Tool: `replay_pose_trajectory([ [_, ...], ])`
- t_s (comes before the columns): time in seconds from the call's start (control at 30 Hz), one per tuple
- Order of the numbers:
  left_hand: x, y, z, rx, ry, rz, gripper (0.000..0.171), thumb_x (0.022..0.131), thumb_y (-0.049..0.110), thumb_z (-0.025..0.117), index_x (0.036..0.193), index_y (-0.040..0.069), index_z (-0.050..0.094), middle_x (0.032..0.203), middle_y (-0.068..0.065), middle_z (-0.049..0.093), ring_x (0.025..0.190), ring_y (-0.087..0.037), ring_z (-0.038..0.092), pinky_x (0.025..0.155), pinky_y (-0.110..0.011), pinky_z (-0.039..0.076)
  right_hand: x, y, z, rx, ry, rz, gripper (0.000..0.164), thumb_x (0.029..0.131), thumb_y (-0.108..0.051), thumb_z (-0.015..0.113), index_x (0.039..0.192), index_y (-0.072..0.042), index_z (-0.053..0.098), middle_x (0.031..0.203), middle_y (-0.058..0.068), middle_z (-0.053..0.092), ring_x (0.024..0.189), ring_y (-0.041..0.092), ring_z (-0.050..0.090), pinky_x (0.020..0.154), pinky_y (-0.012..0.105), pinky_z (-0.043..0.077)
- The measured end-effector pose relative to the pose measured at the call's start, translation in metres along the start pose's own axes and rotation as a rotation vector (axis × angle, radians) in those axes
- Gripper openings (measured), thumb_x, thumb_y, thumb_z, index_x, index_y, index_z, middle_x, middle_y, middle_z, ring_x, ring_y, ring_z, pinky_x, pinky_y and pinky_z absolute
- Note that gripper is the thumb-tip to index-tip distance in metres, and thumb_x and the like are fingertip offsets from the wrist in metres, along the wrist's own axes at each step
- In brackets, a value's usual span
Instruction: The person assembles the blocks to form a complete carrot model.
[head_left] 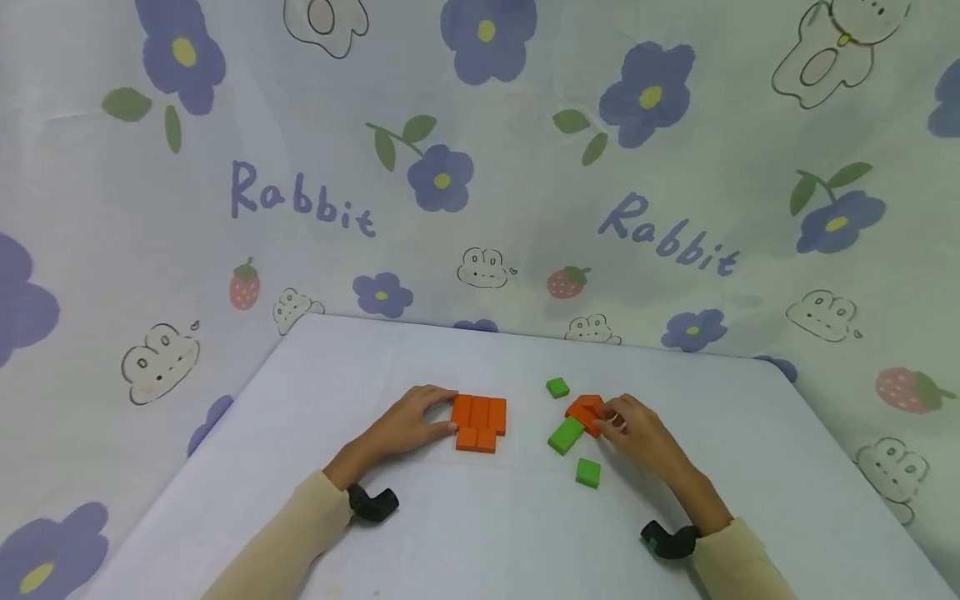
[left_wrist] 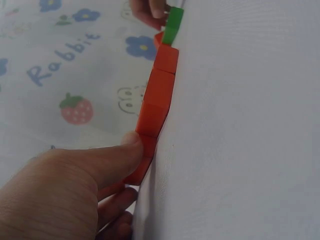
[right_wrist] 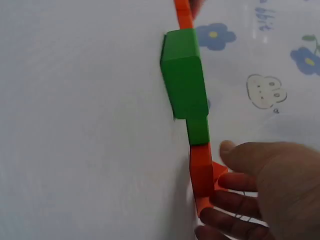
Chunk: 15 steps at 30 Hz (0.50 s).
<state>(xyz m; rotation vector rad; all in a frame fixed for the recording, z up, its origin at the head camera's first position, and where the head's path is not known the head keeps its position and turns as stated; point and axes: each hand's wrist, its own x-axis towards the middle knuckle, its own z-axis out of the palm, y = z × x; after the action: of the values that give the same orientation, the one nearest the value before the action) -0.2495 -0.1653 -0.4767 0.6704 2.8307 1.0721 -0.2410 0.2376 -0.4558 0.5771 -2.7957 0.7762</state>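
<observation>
My left hand [head_left: 415,421] is at the left side of a flat group of orange blocks [head_left: 478,414]. Three lie side by side at the back, with two smaller ones in front. In the left wrist view, its thumb [left_wrist: 131,139] and fingers pinch the near orange block [left_wrist: 137,172]. My right hand [head_left: 633,429] reaches over a small orange pile [head_left: 585,406], fingers at its right side. In the right wrist view, the fingers touch an orange block [right_wrist: 201,172], while the thumb [right_wrist: 228,147] looks apart from it. An orange wedge [right_wrist: 219,172] shows behind that block.
A green rectangular block [head_left: 566,435] leans against or lies beside the orange pile. One small green block [head_left: 557,387] lies behind, another green block [head_left: 588,472] in front. All are on a white table [head_left: 480,533] before a patterned curtain [head_left: 517,225].
</observation>
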Motion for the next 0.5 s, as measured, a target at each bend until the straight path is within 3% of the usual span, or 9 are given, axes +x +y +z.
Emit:
replay_pose_trajectory([
  [0.2, 0.0, -0.003, 0.001, -0.008, -0.005, 0.006, 0.059, 0.093, 0.04, 0.07, 0.144, 0.017, 0.054, 0.145, -0.005, 0.055, 0.14, -0.03, 0.043, 0.116, -0.055, 0.036, -0.002, 0.011, 0.014, -0.056, 0.011, -0.026, 0.036, 0.082, -0.025, 0.083, 0.105, -0.002, 0.068, 0.092, 0.002, 0.065, 0.083, 0.013, 0.059, 0.071, 0.027, 0.056],
  [0.5, 0.0, -0.002, 0.0, -0.005, -0.012, -0.003, 0.058, 0.093, 0.038, 0.071, 0.144, 0.016, 0.053, 0.146, -0.005, 0.054, 0.14, -0.03, 0.043, 0.116, -0.055, 0.036, -0.002, 0.012, 0.018, -0.037, 0.002, 0.026, 0.034, 0.083, -0.022, 0.082, 0.107, -0.001, 0.068, 0.094, 0.004, 0.064, 0.082, 0.013, 0.055, 0.07, 0.026, 0.053],
])
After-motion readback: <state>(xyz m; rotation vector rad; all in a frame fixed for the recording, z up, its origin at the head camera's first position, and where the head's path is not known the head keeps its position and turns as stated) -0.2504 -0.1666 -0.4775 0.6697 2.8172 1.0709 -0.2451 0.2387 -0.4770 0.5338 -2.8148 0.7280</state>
